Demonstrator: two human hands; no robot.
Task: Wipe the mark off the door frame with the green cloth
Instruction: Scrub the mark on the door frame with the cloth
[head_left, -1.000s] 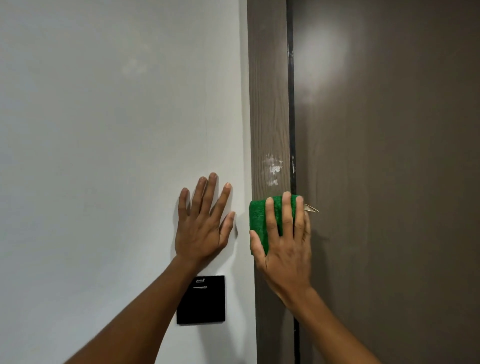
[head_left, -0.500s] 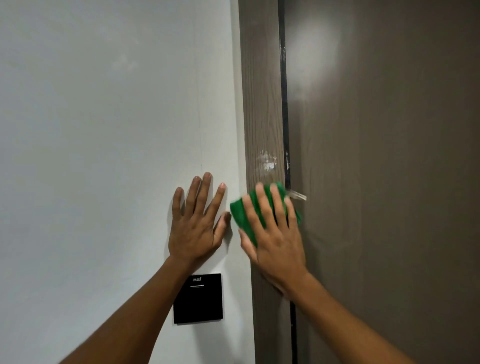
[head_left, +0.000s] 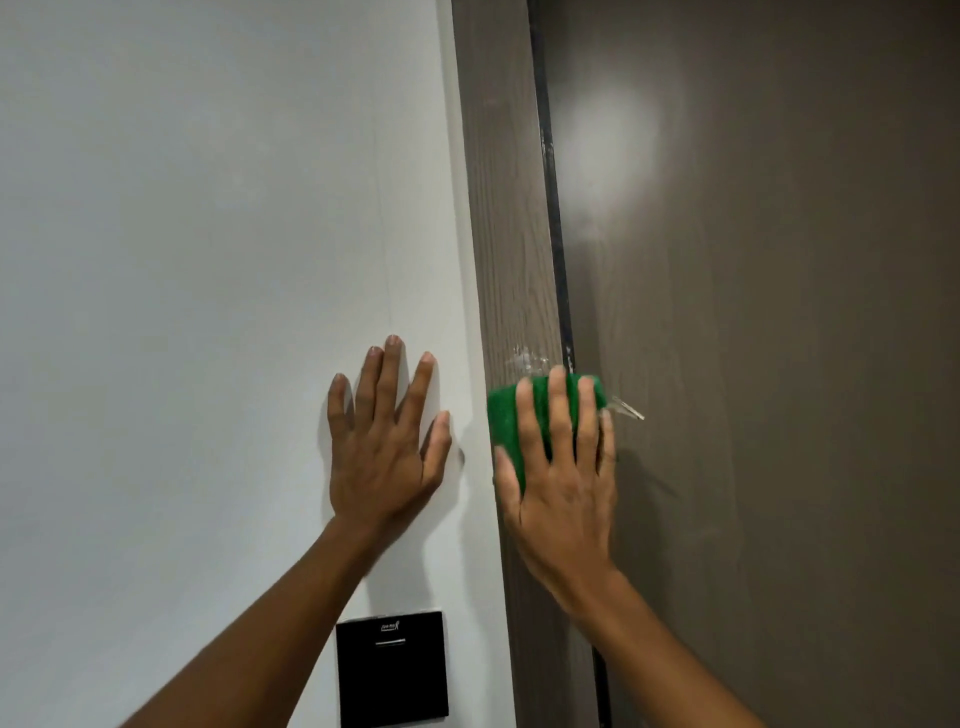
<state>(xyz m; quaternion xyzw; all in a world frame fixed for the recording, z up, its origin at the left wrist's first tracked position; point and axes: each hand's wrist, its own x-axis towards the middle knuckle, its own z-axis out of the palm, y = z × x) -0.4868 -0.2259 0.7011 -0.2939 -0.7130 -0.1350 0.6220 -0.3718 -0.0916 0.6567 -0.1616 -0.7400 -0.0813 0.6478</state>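
Observation:
A whitish smeared mark shows on the brown wood-grain door frame, just above my fingertips. My right hand lies flat on the frame and presses the folded green cloth against it, directly below the mark; the cloth's top edge touches the mark's lower part. A small pale tag sticks out from the cloth to the right. My left hand rests flat on the white wall with fingers spread, holding nothing.
A black square wall panel sits below my left hand. The dark brown door fills the right side, separated from the frame by a dark gap.
My right hand has slid the green cloth up the frame and turned back upright, so it now reaches the mark's lower edge. My left hand stays planted on the wall.

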